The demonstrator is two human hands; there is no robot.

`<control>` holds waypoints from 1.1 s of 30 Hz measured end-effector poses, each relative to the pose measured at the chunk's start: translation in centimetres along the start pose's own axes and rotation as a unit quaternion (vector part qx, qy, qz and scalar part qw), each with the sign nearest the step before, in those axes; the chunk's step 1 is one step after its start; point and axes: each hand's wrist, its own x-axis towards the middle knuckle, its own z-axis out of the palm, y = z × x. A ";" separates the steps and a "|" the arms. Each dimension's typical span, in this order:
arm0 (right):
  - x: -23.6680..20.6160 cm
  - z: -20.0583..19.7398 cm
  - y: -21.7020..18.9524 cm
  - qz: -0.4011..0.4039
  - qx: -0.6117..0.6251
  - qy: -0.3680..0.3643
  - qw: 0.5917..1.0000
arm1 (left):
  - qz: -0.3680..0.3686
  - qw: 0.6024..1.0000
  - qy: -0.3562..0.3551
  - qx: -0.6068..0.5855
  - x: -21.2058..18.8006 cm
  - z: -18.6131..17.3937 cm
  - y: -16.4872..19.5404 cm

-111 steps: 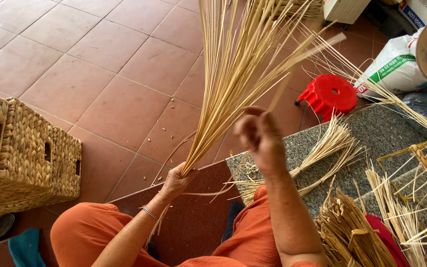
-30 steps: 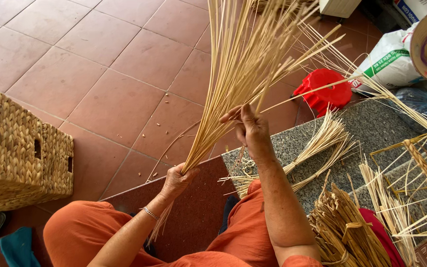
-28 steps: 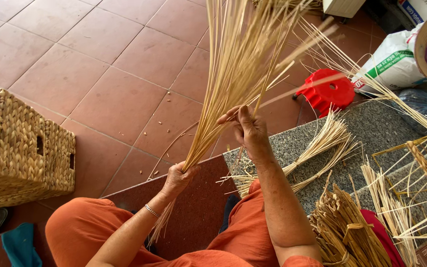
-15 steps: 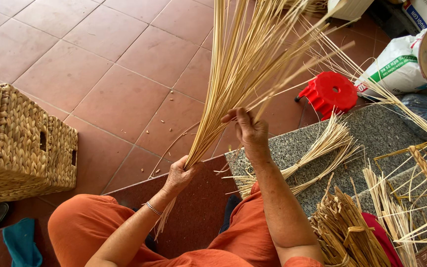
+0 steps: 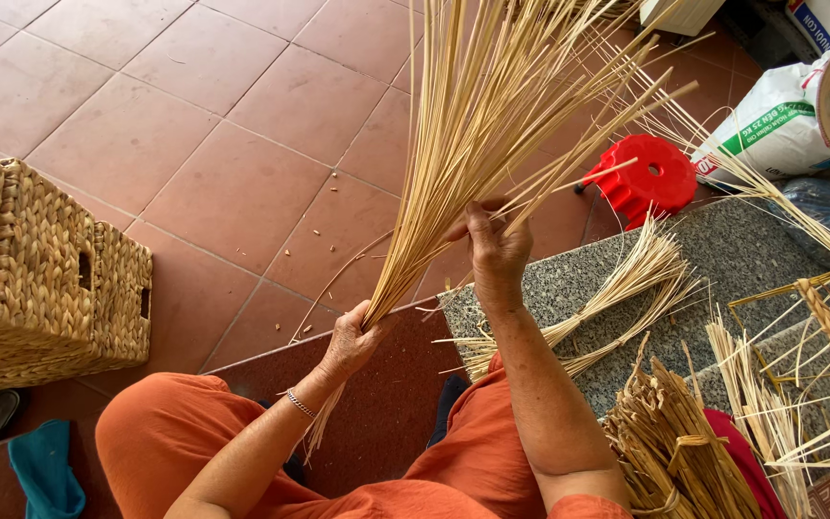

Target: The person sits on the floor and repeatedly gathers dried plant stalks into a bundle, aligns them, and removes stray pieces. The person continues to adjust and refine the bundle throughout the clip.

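Observation:
A long bundle of pale straw stalks (image 5: 477, 144) fans upward from my left hand (image 5: 353, 338), which grips it near its lower end. My right hand (image 5: 494, 248) is higher up, fingers closed on a few stalks at the right side of the bundle. Short stalk ends hang below the left hand over my orange trousers (image 5: 165, 442). A silver bracelet sits on my left wrist.
Two woven baskets (image 5: 40, 279) stand at the left on the red tiled floor. A grey stone step (image 5: 742, 259) at the right carries loose straw bunches (image 5: 617, 288) and a wire frame (image 5: 828, 317). A red plastic stool (image 5: 650, 178), white sacks (image 5: 775, 120) and a blue cloth (image 5: 45, 471) lie about.
My right hand has dropped slightly and shifted along the bundle, picking at stalks on its right side. The left hand keeps its grip at the base.

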 end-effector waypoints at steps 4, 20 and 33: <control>0.4 -0.7 0.2 -0.027 -0.007 0.035 0.999 | -0.003 1.000 0.001 0.006 -0.4 0.3 0.0; 0.4 -2.0 1.0 -0.020 -0.009 0.078 0.997 | -0.013 1.000 0.002 0.019 -1.4 0.8 0.3; -0.3 -1.0 -0.4 0.046 0.053 -0.028 0.997 | -0.046 0.997 0.029 -0.047 -0.1 0.4 -0.6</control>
